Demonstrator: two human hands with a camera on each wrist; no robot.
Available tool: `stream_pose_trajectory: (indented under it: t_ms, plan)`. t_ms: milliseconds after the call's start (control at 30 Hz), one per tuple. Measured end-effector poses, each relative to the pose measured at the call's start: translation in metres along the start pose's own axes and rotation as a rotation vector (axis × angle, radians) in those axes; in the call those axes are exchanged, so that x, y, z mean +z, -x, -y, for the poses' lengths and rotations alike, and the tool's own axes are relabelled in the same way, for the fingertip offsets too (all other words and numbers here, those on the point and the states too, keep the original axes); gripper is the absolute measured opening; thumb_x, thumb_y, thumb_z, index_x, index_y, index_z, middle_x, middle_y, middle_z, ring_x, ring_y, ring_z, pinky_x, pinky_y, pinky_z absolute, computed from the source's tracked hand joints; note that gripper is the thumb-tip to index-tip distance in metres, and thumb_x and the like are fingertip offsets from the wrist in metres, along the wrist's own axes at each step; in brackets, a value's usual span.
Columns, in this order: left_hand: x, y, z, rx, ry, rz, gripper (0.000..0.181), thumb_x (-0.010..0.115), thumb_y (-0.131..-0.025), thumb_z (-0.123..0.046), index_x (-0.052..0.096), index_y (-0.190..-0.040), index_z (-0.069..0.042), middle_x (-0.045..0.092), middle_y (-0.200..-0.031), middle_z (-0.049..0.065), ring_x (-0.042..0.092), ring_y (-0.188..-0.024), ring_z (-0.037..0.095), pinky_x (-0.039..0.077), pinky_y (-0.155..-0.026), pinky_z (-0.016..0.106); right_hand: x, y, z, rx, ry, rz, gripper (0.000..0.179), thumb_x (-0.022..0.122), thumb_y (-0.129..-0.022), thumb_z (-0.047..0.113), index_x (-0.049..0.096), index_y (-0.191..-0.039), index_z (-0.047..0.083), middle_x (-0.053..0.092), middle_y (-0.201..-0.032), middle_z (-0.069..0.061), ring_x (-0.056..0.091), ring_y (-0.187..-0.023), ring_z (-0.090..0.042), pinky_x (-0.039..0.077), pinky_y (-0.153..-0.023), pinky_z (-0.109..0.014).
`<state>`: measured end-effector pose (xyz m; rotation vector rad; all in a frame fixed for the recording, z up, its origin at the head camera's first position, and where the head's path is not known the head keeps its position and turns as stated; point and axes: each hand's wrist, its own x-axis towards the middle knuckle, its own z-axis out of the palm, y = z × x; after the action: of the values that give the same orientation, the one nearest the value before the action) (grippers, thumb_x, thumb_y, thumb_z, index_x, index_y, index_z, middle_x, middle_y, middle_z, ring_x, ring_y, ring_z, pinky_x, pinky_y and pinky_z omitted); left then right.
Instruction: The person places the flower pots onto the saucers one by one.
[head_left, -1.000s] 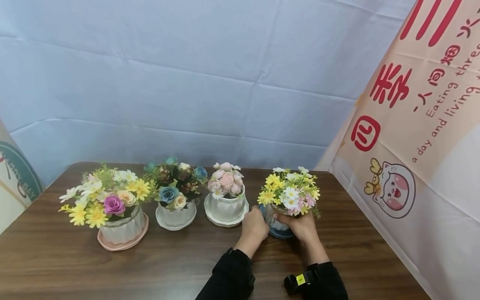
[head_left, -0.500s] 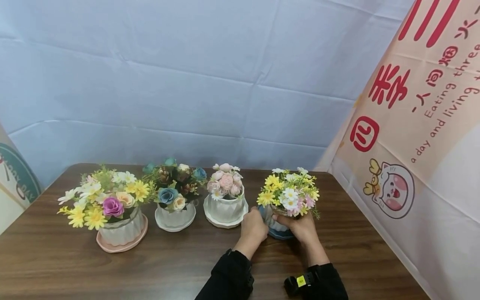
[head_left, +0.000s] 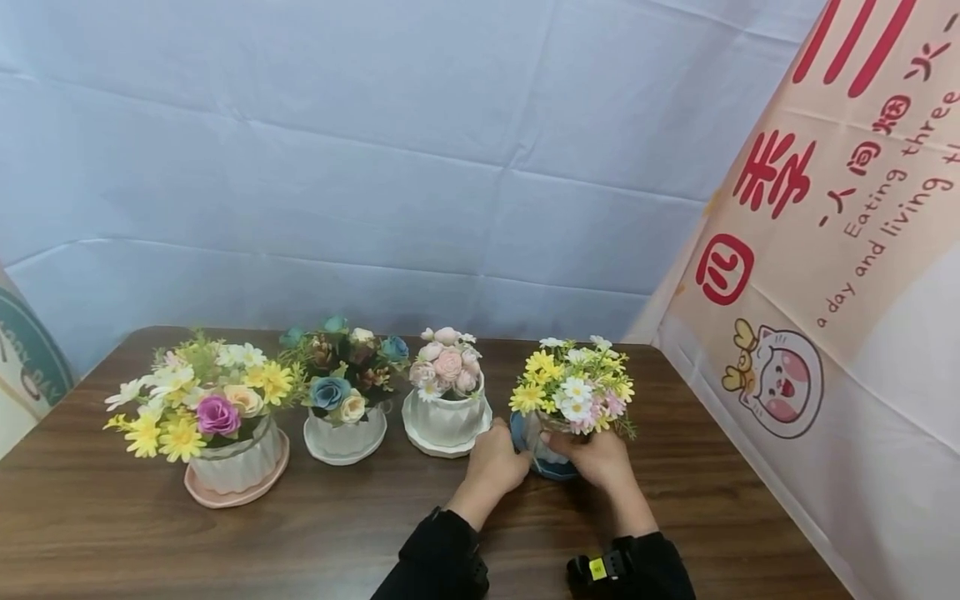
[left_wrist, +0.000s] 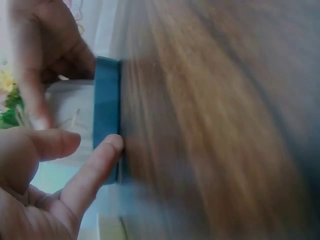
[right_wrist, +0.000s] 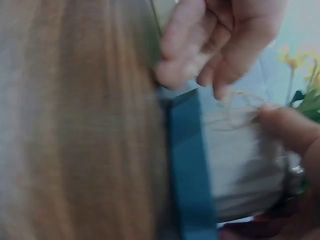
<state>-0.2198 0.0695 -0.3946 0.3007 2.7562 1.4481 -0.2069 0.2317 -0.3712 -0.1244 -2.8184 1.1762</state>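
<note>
My right hand (head_left: 598, 460) grips a whitish flower pot (left_wrist: 72, 102) at its side, thumb across the front. Yellow, white and pink artificial flowers (head_left: 576, 385) fill the pot. It stands upright on a dark blue saucer (right_wrist: 189, 160), which lies on the table. At the saucer's left edge is my left hand (head_left: 498, 462). In the left wrist view its index fingertip (left_wrist: 114, 142) lies at the saucer's rim, with the thumb held apart from it; the fingers look loose. A thin string (right_wrist: 235, 112) shows on the pot. The right fingers behind the pot are mostly hidden.
Left of my hands stand three more potted flower arrangements: pale pink blooms on a white saucer (head_left: 420, 437), blue and cream roses (head_left: 330, 392) on a white saucer, and a yellow-and-purple bunch (head_left: 217, 414) on a pink saucer (head_left: 225, 500). A printed cloth (head_left: 787, 267) hangs right of the wooden table (head_left: 300, 550).
My left hand has shifted slightly left, away from the saucer. The right hand and the pot keep their places, while the whole head view has drifted a little.
</note>
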Motion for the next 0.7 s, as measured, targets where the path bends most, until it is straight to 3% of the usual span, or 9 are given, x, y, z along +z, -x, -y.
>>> stream_pose_trajectory:
  t_ms: [167,367,500,700]
  plan:
    - [-0.017,0.009,0.006,0.020,-0.035,-0.011,0.045,0.071,-0.079,-0.013,0.054,-0.112,0.013,0.060,-0.102,0.025,0.059,-0.093,0.039,0.050,-0.074,0.044,-0.012,0.011,0.017,0.099,0.201,0.115,0.075,0.066,-0.082,0.043,0.046,-0.124,-0.015,0.051,-0.115,-0.036,0.053,-0.101,-0.046,0.047,-0.077,-0.051]
    - [-0.038,0.018,0.016,0.037,-0.078,-0.009,0.031,0.072,-0.078,-0.014,0.061,-0.100,0.005,0.062,-0.094,0.018,0.058,-0.091,0.038,0.048,-0.076,0.045,-0.019,0.024,0.036,0.139,0.309,0.201,0.057,0.067,-0.083,0.040,0.057,-0.107,-0.011,0.060,-0.092,-0.018,0.057,-0.078,-0.028,0.046,-0.060,-0.040]
    - [-0.051,0.025,0.020,0.066,-0.171,-0.005,0.029,0.072,-0.078,-0.017,0.062,-0.099,0.000,0.063,-0.092,0.012,0.060,-0.087,0.033,0.048,-0.071,0.044,-0.018,0.031,0.045,0.085,0.329,0.241,0.039,0.067,-0.084,0.035,0.064,-0.098,-0.002,0.061,-0.088,-0.008,0.057,-0.075,-0.024,0.046,-0.061,-0.040]
    - [-0.076,0.038,0.026,0.132,-0.241,0.052,0.028,0.070,-0.080,-0.018,0.063,-0.104,-0.004,0.058,-0.071,0.000,0.057,-0.066,0.020,0.047,-0.062,0.039,-0.007,0.039,0.051,-0.056,0.260,0.244,0.024,0.065,-0.087,0.022,0.066,-0.104,0.005,0.064,-0.092,-0.003,0.060,-0.081,-0.021,0.049,-0.066,-0.040]
